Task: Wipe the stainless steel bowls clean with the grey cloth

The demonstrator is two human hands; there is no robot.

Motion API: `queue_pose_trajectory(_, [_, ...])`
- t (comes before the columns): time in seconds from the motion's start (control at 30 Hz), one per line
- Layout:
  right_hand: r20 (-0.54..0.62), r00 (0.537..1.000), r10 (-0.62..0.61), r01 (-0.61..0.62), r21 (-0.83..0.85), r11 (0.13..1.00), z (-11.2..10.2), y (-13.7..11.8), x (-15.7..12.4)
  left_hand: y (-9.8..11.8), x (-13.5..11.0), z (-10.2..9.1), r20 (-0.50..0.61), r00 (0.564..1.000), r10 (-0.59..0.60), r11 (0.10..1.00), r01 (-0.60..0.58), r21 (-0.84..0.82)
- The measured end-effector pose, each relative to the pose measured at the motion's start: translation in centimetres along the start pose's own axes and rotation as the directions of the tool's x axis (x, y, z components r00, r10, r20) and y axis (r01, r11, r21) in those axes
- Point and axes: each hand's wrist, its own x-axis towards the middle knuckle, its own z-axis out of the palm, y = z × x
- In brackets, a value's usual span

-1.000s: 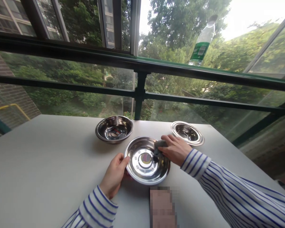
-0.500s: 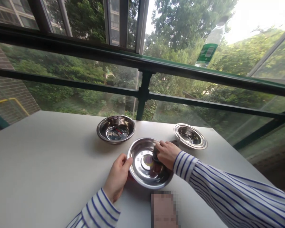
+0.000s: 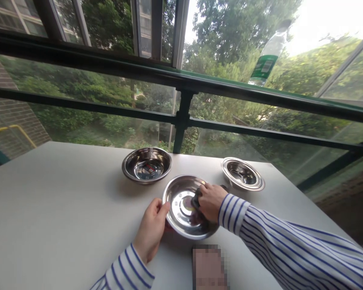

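Note:
A shiny steel bowl (image 3: 178, 201) sits on the white table (image 3: 54, 209) right in front of me. My left hand (image 3: 151, 229) grips its near-left rim, thumb on the edge. My right hand (image 3: 210, 200) is closed on a dark grey scrubbing pad (image 3: 196, 200) and presses it against the inside of the bowl, right of its centre. Both arms wear blue-and-white striped sleeves.
A second steel bowl (image 3: 147, 164) stands behind to the left. A smaller one (image 3: 242, 174) stands to the right near the table's far edge. A clear plastic bottle (image 3: 268, 54) stands on the green railing (image 3: 181, 78) above.
My right hand has slid with the pad from the bowl's far-right rim down into the bowl. My left hand keeps its hold on the rim.

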Motion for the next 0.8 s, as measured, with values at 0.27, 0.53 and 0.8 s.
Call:
queue_pose_trajectory(0.27, [0.087, 0.990, -0.111, 0.089, 0.221, 0.971, -0.4, -1.9, -1.0, -0.1, 0.7, -0.5, -0.044, 0.998, 0.042, 0.999, -0.042, 0.003])
queue_pose_trajectory(0.53, [-0.053, 0.957, -0.285, 0.255, 0.623, 0.739, -1.2, -1.9, -3.7, 0.4, 1.2, -1.2, -0.096, 0.989, 0.111, 0.994, -0.110, 0.011])
queue_pose_trajectory(0.8, [-0.133, 0.986, -0.102, 0.158, 0.523, 0.838, -1.3, -3.8, -4.0, 0.9, 0.7, -1.2, 0.029, 1.000, 0.009, 0.992, -0.005, -0.124])
